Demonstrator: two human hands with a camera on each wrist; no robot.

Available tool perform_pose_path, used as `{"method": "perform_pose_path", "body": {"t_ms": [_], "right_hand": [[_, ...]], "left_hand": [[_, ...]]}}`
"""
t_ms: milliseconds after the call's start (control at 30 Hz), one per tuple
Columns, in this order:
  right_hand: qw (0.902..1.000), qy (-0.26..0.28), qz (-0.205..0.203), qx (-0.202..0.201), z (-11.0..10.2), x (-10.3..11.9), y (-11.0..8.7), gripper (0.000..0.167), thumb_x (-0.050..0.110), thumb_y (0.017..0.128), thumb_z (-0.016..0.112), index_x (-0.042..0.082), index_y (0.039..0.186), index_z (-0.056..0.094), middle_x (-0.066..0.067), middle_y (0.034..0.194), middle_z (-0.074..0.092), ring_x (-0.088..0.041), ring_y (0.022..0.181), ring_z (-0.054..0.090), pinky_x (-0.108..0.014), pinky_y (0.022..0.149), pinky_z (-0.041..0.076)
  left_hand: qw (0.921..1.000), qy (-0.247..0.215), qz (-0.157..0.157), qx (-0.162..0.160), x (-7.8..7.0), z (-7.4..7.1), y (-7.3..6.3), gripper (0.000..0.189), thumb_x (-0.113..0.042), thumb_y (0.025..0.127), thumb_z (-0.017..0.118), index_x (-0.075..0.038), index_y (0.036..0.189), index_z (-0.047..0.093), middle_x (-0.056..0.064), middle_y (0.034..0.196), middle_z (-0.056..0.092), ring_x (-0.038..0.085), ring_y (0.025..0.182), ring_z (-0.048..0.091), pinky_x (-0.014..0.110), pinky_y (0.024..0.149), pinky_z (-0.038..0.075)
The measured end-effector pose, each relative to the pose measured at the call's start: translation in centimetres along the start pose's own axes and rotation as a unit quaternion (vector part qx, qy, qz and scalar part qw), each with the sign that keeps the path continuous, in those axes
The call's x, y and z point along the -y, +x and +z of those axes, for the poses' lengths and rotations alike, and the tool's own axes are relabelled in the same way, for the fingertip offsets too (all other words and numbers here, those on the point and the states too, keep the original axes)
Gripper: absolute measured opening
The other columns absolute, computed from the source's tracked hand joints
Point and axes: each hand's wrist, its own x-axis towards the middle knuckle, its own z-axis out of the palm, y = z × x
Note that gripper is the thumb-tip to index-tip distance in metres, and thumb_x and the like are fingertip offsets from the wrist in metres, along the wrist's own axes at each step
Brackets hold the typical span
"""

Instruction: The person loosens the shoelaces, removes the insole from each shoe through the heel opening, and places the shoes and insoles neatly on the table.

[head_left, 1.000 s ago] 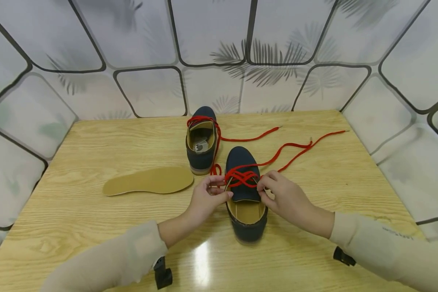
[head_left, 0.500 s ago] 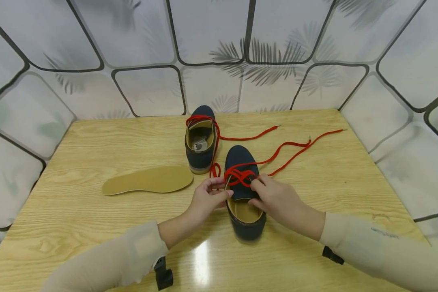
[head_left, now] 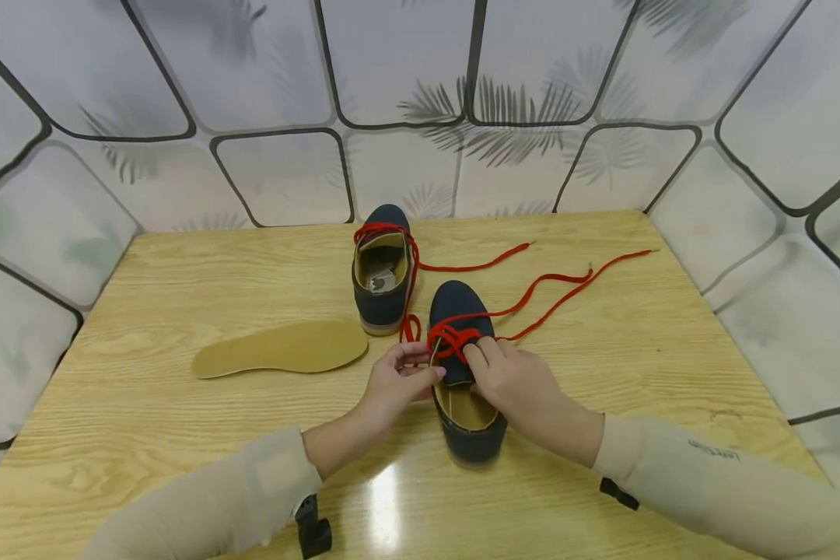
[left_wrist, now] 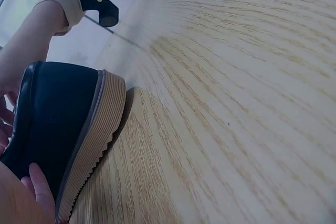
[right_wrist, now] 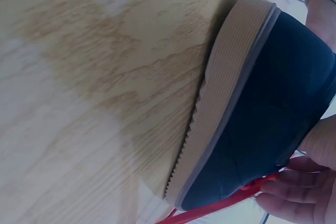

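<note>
A navy shoe (head_left: pixel 472 443) with red laces (head_left: pixel 451 338) threaded across its tongue stands in front of me, toe pointing away. My left hand (head_left: pixel 395 381) grips its left side, thumb at the opening's edge and fingers against the outer wall; in the left wrist view, fingertips (left_wrist: pixel 42 187) press on the dark side above the ribbed sole. My right hand (head_left: pixel 518 381) holds the shoe at the tongue, its fingers over the tongue beside the crossed laces and the thumb down at the tongue's edge. In the right wrist view, fingers (right_wrist: pixel 294 187) curl close to the red lace; their tips are partly hidden.
A second navy shoe (head_left: pixel 383 299) with red laces stands behind, to the left. A tan insole (head_left: pixel 280 350) lies left on the wooden table (head_left: pixel 147 435). Two loose lace ends (head_left: pixel 567 292) trail to the right. A patterned screen (head_left: pixel 406 171) borders the table.
My right hand has shifted left from the shoe's right eyelet edge onto the tongue, now covering part of the laces. The left hand keeps its grip in the same place.
</note>
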Motion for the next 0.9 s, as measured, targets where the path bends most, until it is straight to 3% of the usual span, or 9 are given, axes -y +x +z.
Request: {"method": "perform_pose_path", "body": {"t_ms": [100,333,433,533,700,900], "right_hand": [[0.9995,-0.026,-0.004,0.016,-0.1,0.2,0.3,0.054,0.028,0.062,0.087,-0.003,0.097,0.06,-0.012,0.084,0.059,-0.022,0.066,0.058,-0.027,0.052,0.052],[0.9984,-0.056,-0.002,-0.001,0.4,0.2,0.7,0.015,0.002,0.078,0.072,-0.004,0.086,0.061,-0.012,0.072,0.056,-0.021,0.055,0.054,-0.024,0.041,0.046],[0.9985,-0.052,0.002,-0.018,0.7,-0.2,0.6,0.017,0.008,0.079,0.07,-0.004,0.081,0.058,-0.011,0.066,0.054,-0.019,0.05,0.053,-0.024,0.037,0.043],[0.9977,-0.055,-0.001,-0.04,0.9,-0.7,0.4,0.02,0.015,0.086,0.06,-0.004,0.077,0.058,-0.01,0.062,0.054,-0.018,0.048,0.053,-0.024,0.036,0.041],[0.9932,-0.049,-0.059,-0.089,1.2,-1.3,0.4,0.034,0.008,0.101,0.034,-0.002,0.088,0.064,-0.011,0.076,0.061,-0.021,0.064,0.06,-0.025,0.05,0.051],[0.9874,-0.008,-0.122,-0.101,1.5,-1.6,0.4,0.035,-0.001,0.1,0.031,-0.001,0.089,0.064,-0.013,0.085,0.06,-0.025,0.078,0.06,-0.031,0.068,0.054]], "left_hand": [[1.0,0.001,0.005,0.002,0.1,-0.1,0.0,0.047,-0.008,0.08,0.067,-0.001,0.124,0.052,0.013,0.115,0.054,0.015,0.09,0.058,0.028,0.072,0.055],[0.9999,-0.002,0.011,0.002,0.2,-0.2,0.0,0.048,-0.007,0.08,0.066,0.001,0.124,0.05,0.013,0.114,0.053,0.015,0.091,0.059,0.029,0.072,0.055],[0.9999,-0.001,0.014,0.002,0.2,-0.2,0.0,0.048,-0.007,0.079,0.066,0.001,0.124,0.051,0.014,0.113,0.054,0.014,0.09,0.06,0.029,0.072,0.055],[0.9998,-0.002,0.018,0.002,0.2,-0.1,0.0,0.045,-0.006,0.079,0.066,0.001,0.122,0.053,0.013,0.111,0.055,0.013,0.088,0.061,0.029,0.071,0.055],[0.9996,-0.006,0.028,0.007,0.3,-0.2,0.0,0.042,-0.004,0.079,0.065,0.001,0.12,0.054,0.012,0.11,0.055,0.012,0.086,0.062,0.029,0.071,0.055],[0.9994,-0.003,0.034,0.012,0.4,-0.2,0.2,0.041,-0.004,0.08,0.064,0.001,0.119,0.055,0.012,0.109,0.055,0.012,0.085,0.062,0.028,0.07,0.055]]}}
